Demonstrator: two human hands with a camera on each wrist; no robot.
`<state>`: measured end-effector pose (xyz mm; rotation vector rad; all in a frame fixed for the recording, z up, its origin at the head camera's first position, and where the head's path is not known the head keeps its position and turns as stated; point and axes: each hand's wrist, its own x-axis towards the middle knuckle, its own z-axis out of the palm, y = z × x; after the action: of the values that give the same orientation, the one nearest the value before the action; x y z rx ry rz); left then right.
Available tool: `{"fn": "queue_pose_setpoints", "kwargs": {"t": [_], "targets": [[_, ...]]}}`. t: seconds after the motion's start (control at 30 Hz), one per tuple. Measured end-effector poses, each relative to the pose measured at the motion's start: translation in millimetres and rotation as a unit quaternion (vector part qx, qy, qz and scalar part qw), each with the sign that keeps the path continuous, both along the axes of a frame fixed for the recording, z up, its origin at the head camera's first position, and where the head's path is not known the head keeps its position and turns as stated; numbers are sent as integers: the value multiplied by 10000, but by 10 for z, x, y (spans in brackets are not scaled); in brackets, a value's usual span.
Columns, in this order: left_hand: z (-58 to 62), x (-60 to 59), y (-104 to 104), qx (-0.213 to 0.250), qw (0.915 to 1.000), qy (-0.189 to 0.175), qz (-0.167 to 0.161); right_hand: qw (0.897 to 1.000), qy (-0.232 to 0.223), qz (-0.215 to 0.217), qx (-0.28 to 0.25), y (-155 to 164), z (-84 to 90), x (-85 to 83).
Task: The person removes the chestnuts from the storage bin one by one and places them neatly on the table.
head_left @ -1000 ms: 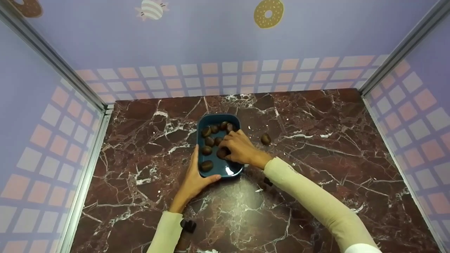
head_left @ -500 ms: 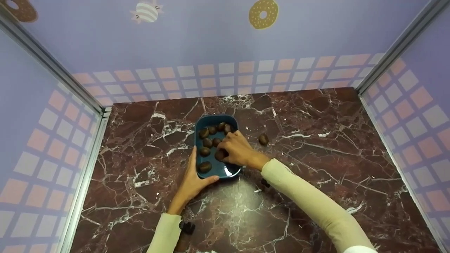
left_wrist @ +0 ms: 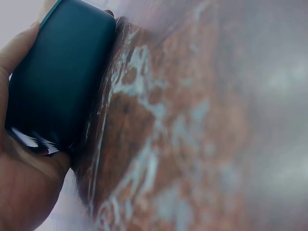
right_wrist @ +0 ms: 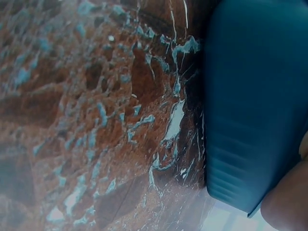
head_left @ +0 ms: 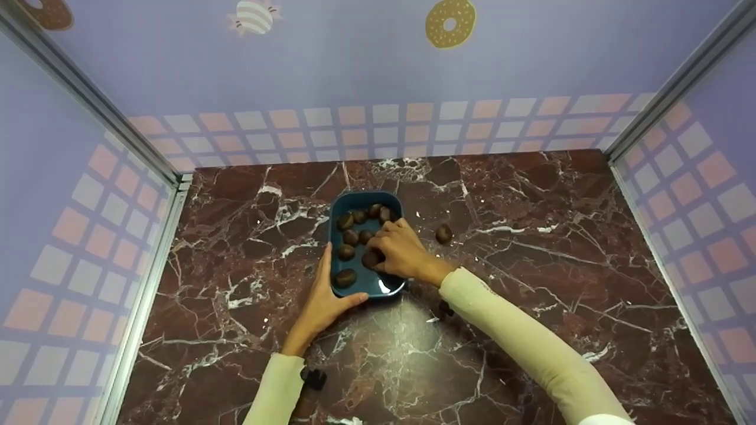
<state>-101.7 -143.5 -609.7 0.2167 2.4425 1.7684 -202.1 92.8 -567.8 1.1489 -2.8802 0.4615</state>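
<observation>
On the left of the head view I see the left hand at the near left corner of the blue tray: the fingers lie straight along its left wall and the thumb is bent around the near rim, so this hand steadies the tray on the marble table. In the left wrist view the palm presses against the outer wall of the tray. Moving to the centre, several chestnuts lie inside the tray. The right hand is over the tray, its fingers curled and closed on one brown chestnut, just above the tray floor. Further to the right, one loose chestnut lies on the table, near the tray but apart from it. I judge that the step in hand is handling one chestnut inside the tray; whether it is being put down or taken, I cannot tell. The next move calls for a light, careful pinch and a steady tray.
</observation>
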Motion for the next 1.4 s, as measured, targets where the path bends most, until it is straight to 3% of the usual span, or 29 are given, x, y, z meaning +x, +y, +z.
{"fn": "queue_pose_setpoints", "kwargs": {"t": [0.33, 0.6, 0.9, 1.17, 1.4], "targets": [[-7, -4, -15, 34, 9999, 103, -28, 9999, 135, -42, -41, -10, -21, -5], [-23, -14, 14, 53, 9999, 88, -57, 9979, -341, -120, -541, 55, -60, -39], [-12, -1, -15, 87, 9999, 59, -76, 9719, -819, 105, -2204, 262, 12, 3], [-10, 4, 4, 8, 10000, 88, -8, 9578, -501, 55, -2831, 550, 69, 45], [-7, 12, -19, -69, 9999, 78, 59, 9519, -446, -164, -3028, 833, 52, 87]]}}
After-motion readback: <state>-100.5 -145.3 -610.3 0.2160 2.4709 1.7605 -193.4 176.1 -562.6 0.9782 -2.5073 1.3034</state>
